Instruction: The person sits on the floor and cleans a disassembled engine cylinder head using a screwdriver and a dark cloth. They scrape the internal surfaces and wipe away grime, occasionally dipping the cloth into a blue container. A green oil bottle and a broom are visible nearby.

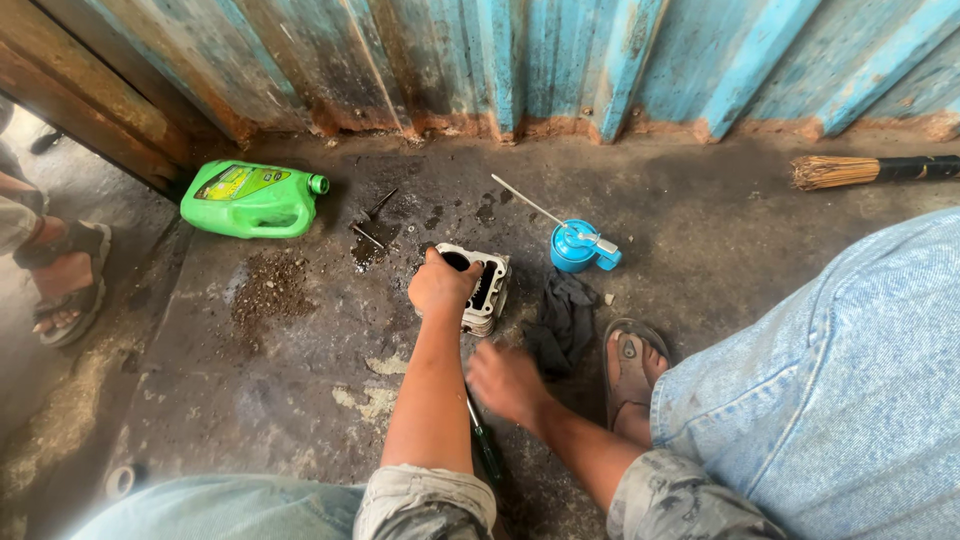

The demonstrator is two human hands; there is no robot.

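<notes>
Oil-stained concrete floor [300,360] carried a metal engine cylinder [485,290]; left fingers [440,285] clamped its top edge; right fingers' [505,380] state unclear; heavy, rigid, probably slippery.

The floor [300,400] is bare, oil-stained concrete that meets a corrugated blue metal wall [560,60] at the back. A green oil jug [250,200] lies on its side at the left. Beside it sit two dark bolts [372,222] and a patch of loose grit [268,290]. At the centre rests the grey engine cylinder block [484,292], with a blue oil can [578,246] and a dark rag [562,320] just to its right. A straw broom [850,171] lies at the far right. My sandalled foot [630,370] stands near the rag.
</notes>
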